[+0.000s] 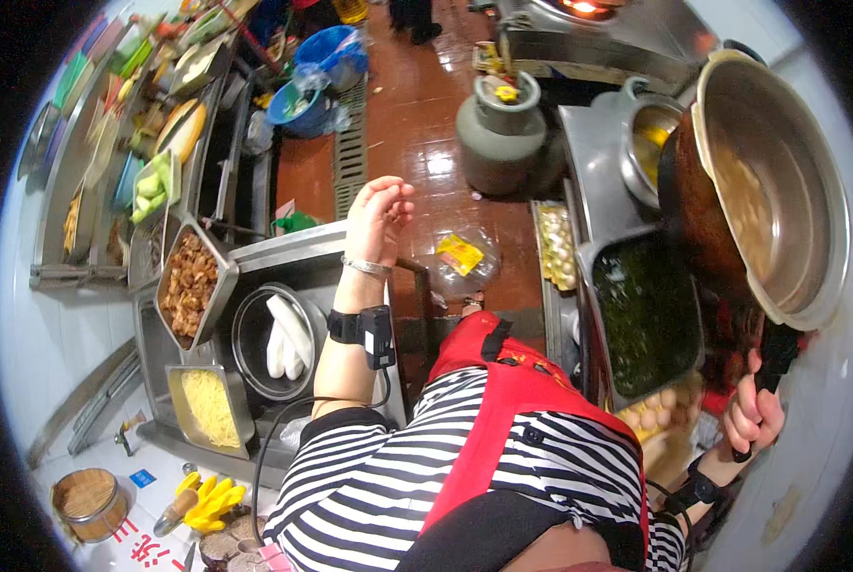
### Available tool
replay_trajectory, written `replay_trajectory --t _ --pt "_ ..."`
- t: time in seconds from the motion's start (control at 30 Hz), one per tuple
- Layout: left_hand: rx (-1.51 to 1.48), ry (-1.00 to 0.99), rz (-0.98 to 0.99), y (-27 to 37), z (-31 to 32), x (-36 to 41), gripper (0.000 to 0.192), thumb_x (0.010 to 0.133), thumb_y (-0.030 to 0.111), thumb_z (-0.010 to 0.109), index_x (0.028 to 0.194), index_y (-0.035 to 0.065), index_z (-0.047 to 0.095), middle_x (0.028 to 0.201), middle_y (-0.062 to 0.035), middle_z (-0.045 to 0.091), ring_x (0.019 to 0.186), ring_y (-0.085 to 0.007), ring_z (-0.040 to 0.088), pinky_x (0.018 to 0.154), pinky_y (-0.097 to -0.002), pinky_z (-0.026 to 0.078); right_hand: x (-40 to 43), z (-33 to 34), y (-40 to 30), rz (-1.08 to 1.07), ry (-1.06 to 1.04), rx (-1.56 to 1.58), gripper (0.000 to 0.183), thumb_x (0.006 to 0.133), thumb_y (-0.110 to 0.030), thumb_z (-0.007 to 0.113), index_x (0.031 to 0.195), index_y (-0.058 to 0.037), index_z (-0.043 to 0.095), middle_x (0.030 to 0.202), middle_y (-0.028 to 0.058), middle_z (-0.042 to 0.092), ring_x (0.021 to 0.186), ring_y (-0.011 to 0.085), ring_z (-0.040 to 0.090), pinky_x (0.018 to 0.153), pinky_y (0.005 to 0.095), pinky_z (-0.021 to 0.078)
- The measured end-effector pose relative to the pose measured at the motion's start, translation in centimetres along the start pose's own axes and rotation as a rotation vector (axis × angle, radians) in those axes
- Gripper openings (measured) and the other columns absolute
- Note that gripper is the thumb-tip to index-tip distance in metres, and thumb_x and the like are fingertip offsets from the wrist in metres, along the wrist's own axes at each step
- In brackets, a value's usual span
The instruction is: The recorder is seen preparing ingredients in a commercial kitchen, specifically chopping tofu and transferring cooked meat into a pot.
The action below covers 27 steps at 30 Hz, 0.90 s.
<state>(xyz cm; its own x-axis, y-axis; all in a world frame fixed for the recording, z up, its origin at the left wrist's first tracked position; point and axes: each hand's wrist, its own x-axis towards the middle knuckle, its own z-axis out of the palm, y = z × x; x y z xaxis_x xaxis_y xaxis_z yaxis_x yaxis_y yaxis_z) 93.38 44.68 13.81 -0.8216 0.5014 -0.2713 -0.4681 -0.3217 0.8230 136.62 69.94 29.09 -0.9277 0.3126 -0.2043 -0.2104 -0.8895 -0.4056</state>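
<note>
My right hand [752,415] is closed around the black handle [773,361] of a large metal pot [802,186] at the right. The pot is tilted, its wide mouth turned to the right. Its outer side is browned, and brownish residue or liquid lies inside. Beside it are a smaller steel pot [644,161] with something yellow in it and a steel tray [598,322] of dark green food. My left hand [380,218] hangs in mid-air over the red tiled floor, fingers loosely curled, with nothing visible in it.
A gas cylinder [501,143] stands on the floor [398,143] ahead. At the left, a sink [151,357] holds a basin [237,336] with white radishes, near trays of browned meat [190,279] and yellow shreds [212,407]. Eggs [652,415] sit low at the right. A burner [580,7] glows.
</note>
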Motion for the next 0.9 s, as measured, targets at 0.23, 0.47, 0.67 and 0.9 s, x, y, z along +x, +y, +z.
replay_trajectory --t 0.23,0.47,0.67,0.9 --pt "-0.094 0.26 0.031 3.4 -6.6 4.0 0.012 0.082 0.009 0.055 0.094 0.0066 0.055 0.081 -0.0061 0.061 0.064 -0.0121 0.056 0.058 -0.0244 0.047 18.1 2.2 0.8 0.216 -0.125 0.006 0.041 0.088 -0.003 0.039 0.124 -0.0005 0.021 0.061 0.0033 0.033 0.039 0.0084 0.032 0.031 0.0234 0.038" --pt "-0.124 0.468 0.066 4.2 -12.1 1.7 0.012 0.083 0.009 0.054 0.094 0.0066 0.054 0.082 -0.0059 0.061 0.065 -0.0113 0.056 0.057 -0.0228 0.047 28.1 2.8 3.0 0.333 -0.094 0.008 0.039 0.088 -0.003 0.036 0.124 0.0024 0.023 0.062 0.0033 0.033 0.04 0.0079 0.033 0.032 0.023 0.0381" --pt "-0.191 0.563 0.128 4.7 -13.7 -1.2 0.011 0.084 0.008 0.051 0.094 0.0057 0.053 0.083 -0.0068 0.06 0.066 -0.013 0.055 0.059 -0.0232 0.047 32.6 3.7 3.8 0.417 -0.086 -0.054 0.033 0.089 -0.006 0.034 0.119 0.0031 0.024 0.065 0.0044 0.035 0.038 0.0079 0.034 0.032 0.023 0.0383" --pt "-0.241 0.689 0.165 3.6 -15.8 -3.0 0.012 0.083 0.01 0.052 0.094 0.0079 0.056 0.083 -0.0057 0.06 0.066 -0.0138 0.055 0.058 -0.0258 0.047 37.3 5.4 4.5 0.444 -0.11 -0.051 0.034 0.089 -0.005 0.034 0.12 0.0043 0.025 0.063 0.0024 0.033 0.04 0.0075 0.033 0.031 0.0229 0.0371"
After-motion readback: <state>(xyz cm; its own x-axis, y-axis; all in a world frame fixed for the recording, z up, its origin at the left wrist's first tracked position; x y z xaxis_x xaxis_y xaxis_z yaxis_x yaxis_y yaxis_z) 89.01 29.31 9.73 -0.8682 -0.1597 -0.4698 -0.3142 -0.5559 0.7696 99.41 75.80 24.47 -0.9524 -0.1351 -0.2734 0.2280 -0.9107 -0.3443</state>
